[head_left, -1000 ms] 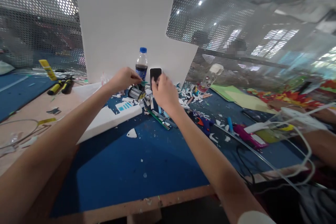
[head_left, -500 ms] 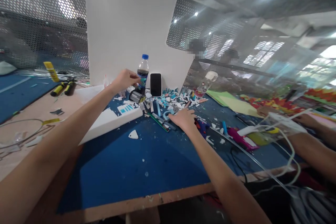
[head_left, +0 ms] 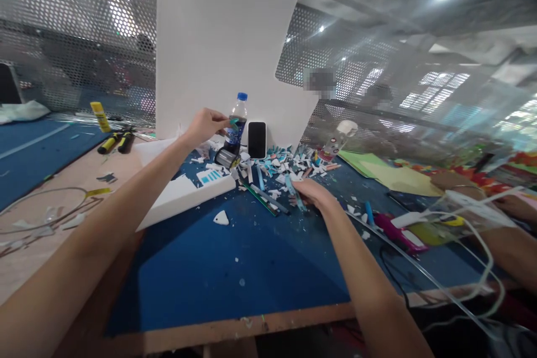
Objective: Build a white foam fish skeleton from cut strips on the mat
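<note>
The head view looks forward and down across the blue tabletop (head_left: 201, 274), from close above its near edge, facing the white board (head_left: 218, 39) at its back.

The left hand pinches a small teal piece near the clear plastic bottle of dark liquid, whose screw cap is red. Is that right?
One colour is wrong: in the head view, the screw cap is blue, not red. The left hand does pinch a small teal piece near the clear plastic bottle of dark liquid.
</note>
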### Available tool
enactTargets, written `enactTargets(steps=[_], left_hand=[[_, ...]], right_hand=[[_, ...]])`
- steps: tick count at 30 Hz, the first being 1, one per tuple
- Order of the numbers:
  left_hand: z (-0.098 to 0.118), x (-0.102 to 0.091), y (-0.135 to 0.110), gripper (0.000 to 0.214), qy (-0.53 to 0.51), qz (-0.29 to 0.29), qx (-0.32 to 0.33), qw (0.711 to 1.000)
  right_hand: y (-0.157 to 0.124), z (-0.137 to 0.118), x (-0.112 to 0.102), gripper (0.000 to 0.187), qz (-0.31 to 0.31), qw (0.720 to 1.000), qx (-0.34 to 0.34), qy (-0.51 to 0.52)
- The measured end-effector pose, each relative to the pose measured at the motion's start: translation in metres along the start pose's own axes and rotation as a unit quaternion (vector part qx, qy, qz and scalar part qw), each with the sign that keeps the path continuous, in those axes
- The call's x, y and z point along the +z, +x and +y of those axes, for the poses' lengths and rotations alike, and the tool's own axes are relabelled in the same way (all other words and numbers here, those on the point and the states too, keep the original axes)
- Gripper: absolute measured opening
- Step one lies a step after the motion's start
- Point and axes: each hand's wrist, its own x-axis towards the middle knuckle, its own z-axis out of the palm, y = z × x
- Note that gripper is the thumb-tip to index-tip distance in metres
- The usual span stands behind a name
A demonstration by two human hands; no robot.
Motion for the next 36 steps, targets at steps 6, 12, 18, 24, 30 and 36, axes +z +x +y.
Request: enactTargets(steps=[6, 12, 18, 24, 30, 36], left_hand=[[-0.002, -0.003, 0.000, 0.023, -0.024, 0.002, -0.016, 1.000], [-0.002, -0.004, -0.001, 0.017, -0.032, 0.007, -0.037, 0.999], [0.000, -0.004, -0.001, 0.017, -0.032, 0.008, -0.041, 0.999], [-0.002, -0.004, 0.000, 0.018, -0.031, 0.008, -0.028, 0.999], [-0.012, -0.003, 0.007, 0.017, -0.030, 0.008, -0.019, 0.999], [-0.011, -0.003, 0.008, 0.016, -0.030, 0.009, -0.011, 0.999]], right_hand=[[-0.021, -0.012, 0.006, 0.031, -0.113, 0.968, -0.030, 0.224], [-0.014, -0.031, 0.021, 0.044, -0.181, 0.918, -0.056, 0.347], [-0.009, -0.044, 0.008, 0.050, -0.212, 0.881, -0.083, 0.414], [-0.036, -0.046, 0.017, 0.040, -0.312, 0.759, -0.078, 0.566], [-0.044, -0.053, 0.046, 0.027, -0.421, 0.698, 0.006, 0.580], [-0.018, -0.063, 0.063, 0.019, -0.450, 0.681, 0.024, 0.577]])
